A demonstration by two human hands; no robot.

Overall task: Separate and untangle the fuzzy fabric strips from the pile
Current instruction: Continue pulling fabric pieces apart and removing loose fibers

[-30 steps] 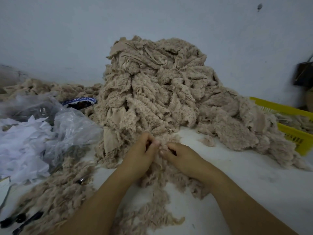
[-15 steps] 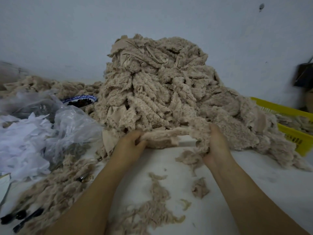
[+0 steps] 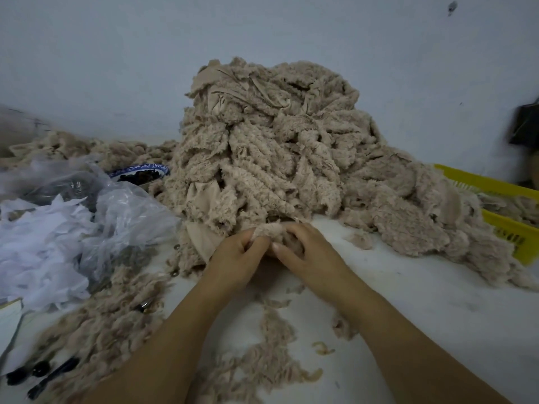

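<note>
At the foot of the tall beige pile (image 3: 268, 147) on the white desk (image 3: 423, 301), the left hand (image 3: 236, 258) and right hand (image 3: 306, 252), close together, both pinch one bunched, fuzzy fabric strip (image 3: 272, 230).

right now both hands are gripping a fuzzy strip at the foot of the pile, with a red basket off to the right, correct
Not quite. The head view shows the basket is yellow, not red. The rest holds: the left hand and right hand both grip a fuzzy strip at the foot of the pile, with the basket off to the right.
</note>
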